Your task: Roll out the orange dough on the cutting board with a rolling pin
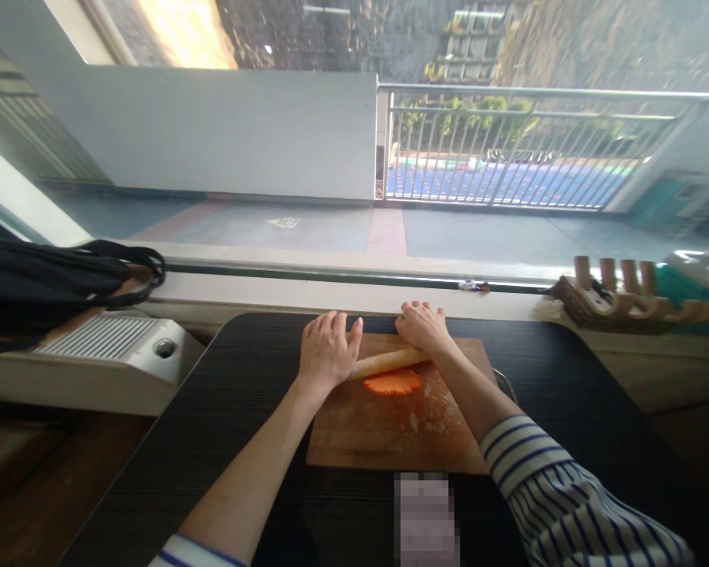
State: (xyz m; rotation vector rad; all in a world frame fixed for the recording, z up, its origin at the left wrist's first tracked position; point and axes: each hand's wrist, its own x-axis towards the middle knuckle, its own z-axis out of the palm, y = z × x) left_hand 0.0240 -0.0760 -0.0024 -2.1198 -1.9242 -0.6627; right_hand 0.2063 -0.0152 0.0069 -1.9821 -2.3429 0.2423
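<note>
My left hand [328, 348] lies over the left end of a pale wooden rolling pin [390, 362], palm down, its fingers stretched forward past it and the thumb apart. On the pin's right end rests my right hand [424, 326], also palm down with the fingers reaching forward. Both ends of the pin are hidden under the hands. Just on the near side of the pin, a flat orange piece of dough [393, 383] with a ragged edge lies on a wooden cutting board [354, 441]. White flour [434, 413] is scattered over the board's right part.
The board lies on a black table [213, 425]. A pixelated pinkish rectangle [426, 520] is at the near edge. To the left are a black bag [47, 276] and a white slatted unit [118, 346]. A wooden rack [620, 299] stands right of the table, by the window sill [307, 295].
</note>
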